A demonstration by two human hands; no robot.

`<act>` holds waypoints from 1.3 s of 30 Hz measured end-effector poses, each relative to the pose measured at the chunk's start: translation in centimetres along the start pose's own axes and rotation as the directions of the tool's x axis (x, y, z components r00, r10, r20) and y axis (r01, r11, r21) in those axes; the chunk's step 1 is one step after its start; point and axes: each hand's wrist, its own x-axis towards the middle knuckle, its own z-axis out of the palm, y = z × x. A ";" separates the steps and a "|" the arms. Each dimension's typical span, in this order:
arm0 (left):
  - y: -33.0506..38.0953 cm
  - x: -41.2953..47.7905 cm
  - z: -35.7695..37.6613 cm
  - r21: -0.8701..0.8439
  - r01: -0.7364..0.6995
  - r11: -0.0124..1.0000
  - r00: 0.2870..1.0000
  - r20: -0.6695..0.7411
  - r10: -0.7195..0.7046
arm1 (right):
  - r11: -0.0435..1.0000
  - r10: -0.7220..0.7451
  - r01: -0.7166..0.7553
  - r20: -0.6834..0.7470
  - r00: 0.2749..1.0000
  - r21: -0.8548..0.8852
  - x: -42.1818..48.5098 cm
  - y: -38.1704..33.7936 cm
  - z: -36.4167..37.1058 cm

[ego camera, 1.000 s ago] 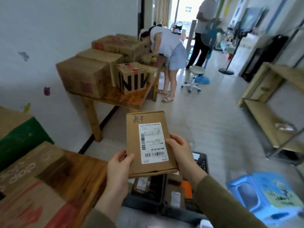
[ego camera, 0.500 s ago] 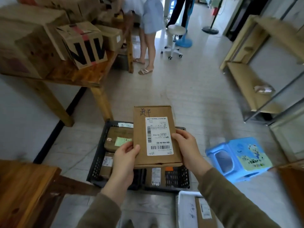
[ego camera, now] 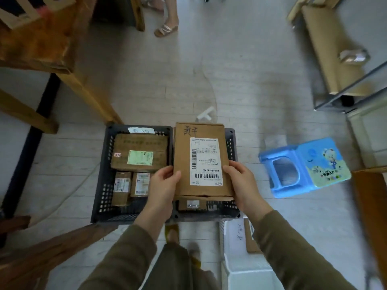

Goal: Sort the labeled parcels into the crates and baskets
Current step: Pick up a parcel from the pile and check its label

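I hold the parcel (ego camera: 201,160) nearly flat between both hands, above two dark crates on the floor. My left hand (ego camera: 163,185) grips its lower left edge, thumb on top and fingers tucked under. My right hand (ego camera: 243,183) grips the lower right edge the same way. The parcel is brown cardboard, its white label facing up and handwriting at its far end.

It hangs over the right crate (ego camera: 232,143) and hides most of what lies inside. Past its near edge I can see only one small labelled box (ego camera: 192,204) in that crate. The left crate (ego camera: 100,185) stands right against it. It holds a big box (ego camera: 139,151) with a green label at the far end and two small boxes (ego camera: 121,185) side by side nearer me. A paper tag (ego camera: 142,130) sits on its far rim.

A blue stool (ego camera: 303,166) is on the floor to the right of the crates. A white bin (ego camera: 240,268) stands by my feet. A white pipe fitting (ego camera: 205,114) lies on the floor just beyond the parcel. The wooden bench (ego camera: 41,49) fills the upper left, and another person's sandalled foot (ego camera: 165,30) is on the floor past it.
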 end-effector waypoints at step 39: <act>-26.8 40.5 12.3 -0.341 0.485 0.805 0.806 -0.182 -0.563 | 0.903 0.399 -0.395 -0.010 0.917 -0.168 42.4 27.0 -0.6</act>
